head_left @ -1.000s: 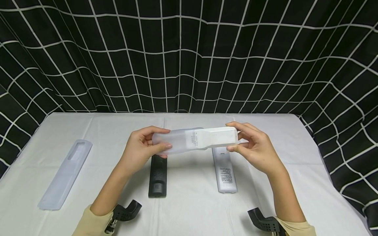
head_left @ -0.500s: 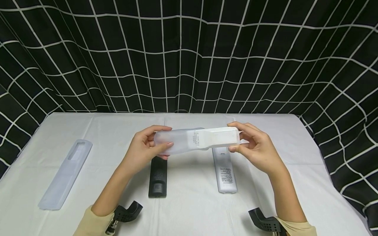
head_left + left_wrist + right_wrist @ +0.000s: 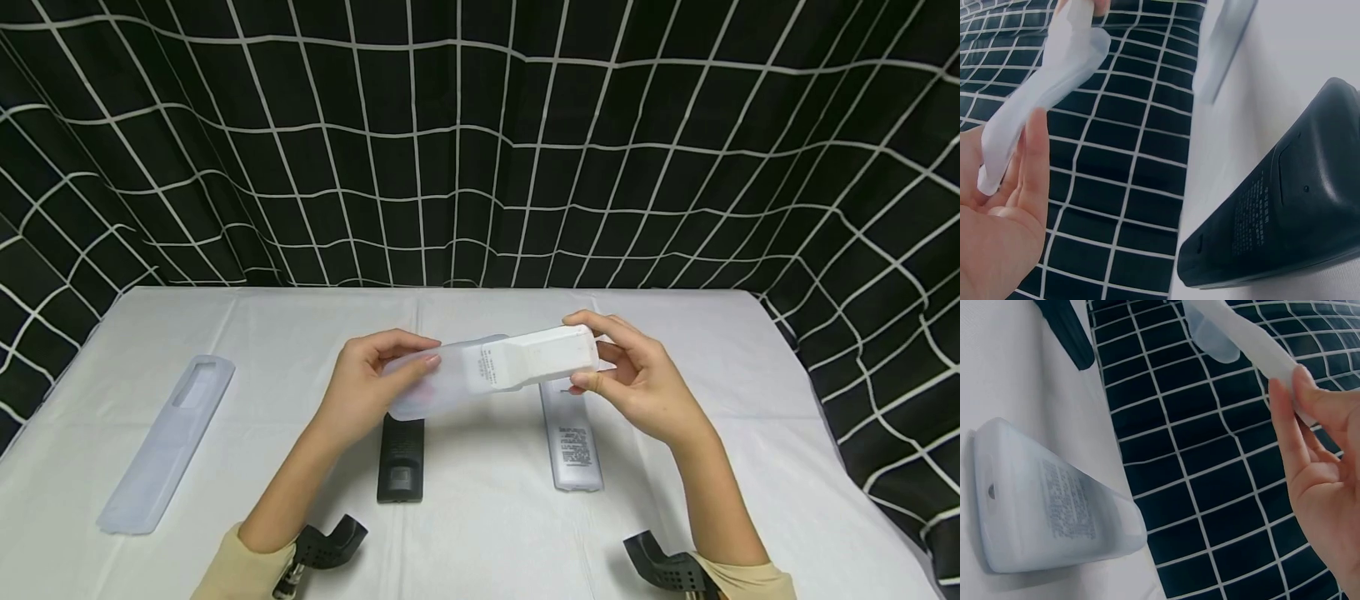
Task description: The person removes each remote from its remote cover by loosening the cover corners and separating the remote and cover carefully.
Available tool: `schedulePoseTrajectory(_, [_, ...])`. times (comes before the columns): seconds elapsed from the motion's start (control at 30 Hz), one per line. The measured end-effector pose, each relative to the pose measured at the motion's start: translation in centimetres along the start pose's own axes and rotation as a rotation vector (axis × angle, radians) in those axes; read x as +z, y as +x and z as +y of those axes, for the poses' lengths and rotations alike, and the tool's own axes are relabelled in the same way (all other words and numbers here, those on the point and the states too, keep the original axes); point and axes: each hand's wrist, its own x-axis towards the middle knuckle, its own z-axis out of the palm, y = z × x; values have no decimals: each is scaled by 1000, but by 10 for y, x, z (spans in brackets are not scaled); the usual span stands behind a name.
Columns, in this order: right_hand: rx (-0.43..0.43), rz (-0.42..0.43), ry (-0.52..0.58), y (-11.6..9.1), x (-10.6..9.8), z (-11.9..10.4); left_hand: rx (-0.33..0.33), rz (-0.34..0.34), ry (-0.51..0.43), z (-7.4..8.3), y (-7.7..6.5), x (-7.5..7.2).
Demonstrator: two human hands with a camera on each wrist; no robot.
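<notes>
A white remote control (image 3: 551, 353) sits partly inside a translucent sleeve (image 3: 450, 385), both held up over the table. My left hand (image 3: 378, 375) grips the sleeve's left end, thumb on the near face; in the left wrist view the sleeve (image 3: 1022, 112) lies between thumb and fingers. At the other end my right hand (image 3: 637, 375) pinches the bare end of the remote between thumb and fingers, as the right wrist view shows on the white remote (image 3: 1266, 353). Printed text on the remote's back shows at the sleeve's mouth.
A black remote (image 3: 401, 467) lies face down below my left hand. Under my right hand lies another remote in a translucent cover (image 3: 573, 442). A longer translucent cover (image 3: 168, 446) with a cut-out rests at the left. A black gridded curtain (image 3: 480, 167) stands behind the white table (image 3: 487, 533).
The remote and sleeve have tilted, the left end dropping toward me. My right hand has shifted slightly left, and my left fingers have moved along the sleeve's upper edge.
</notes>
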Motion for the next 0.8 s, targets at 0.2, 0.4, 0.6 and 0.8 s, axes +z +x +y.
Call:
schedulePoseTrajectory(0.2, [-1,24,68,2,4,3,21,-11,-10,0,0,1])
schedulePoseTrajectory(0.4, [65,115,4,4,10,4,22,-12,0,1,-2,2])
schedulePoseTrajectory(0.6, [120,227,-5,6,18,4,31,-16,-15,1,-2,2])
schedulePoseTrajectory(0.8, [119,349,-16,9,24,4,23,-40,-28,1,-1,3])
